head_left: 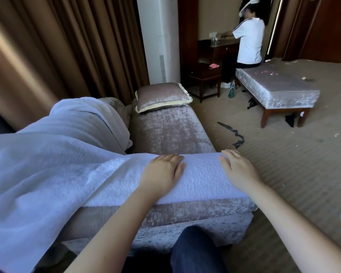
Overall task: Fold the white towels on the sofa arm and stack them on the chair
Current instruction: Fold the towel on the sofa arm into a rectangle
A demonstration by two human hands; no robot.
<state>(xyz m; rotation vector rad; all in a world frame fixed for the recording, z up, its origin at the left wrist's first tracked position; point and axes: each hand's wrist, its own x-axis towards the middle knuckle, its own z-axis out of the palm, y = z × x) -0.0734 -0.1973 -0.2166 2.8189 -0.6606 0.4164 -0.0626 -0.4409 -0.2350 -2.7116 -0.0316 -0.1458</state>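
Note:
A white towel (201, 174) lies spread over the velvet sofa arm (185, 209); its left part hangs down in loose folds. My left hand (163, 172) rests flat on the towel near its middle, fingers straight. My right hand (237, 168) presses flat on the towel's right end, by the arm's corner. A second white towel (83, 121) is draped over the sofa back at the left.
The sofa seat (171, 131) carries a fringed cushion (161, 97). On the carpet lie a black strap (232, 134) and a padded bench (280, 87). A person in a white shirt (248, 40) sits at a dark desk (219, 48). Brown curtains (57, 46) hang left.

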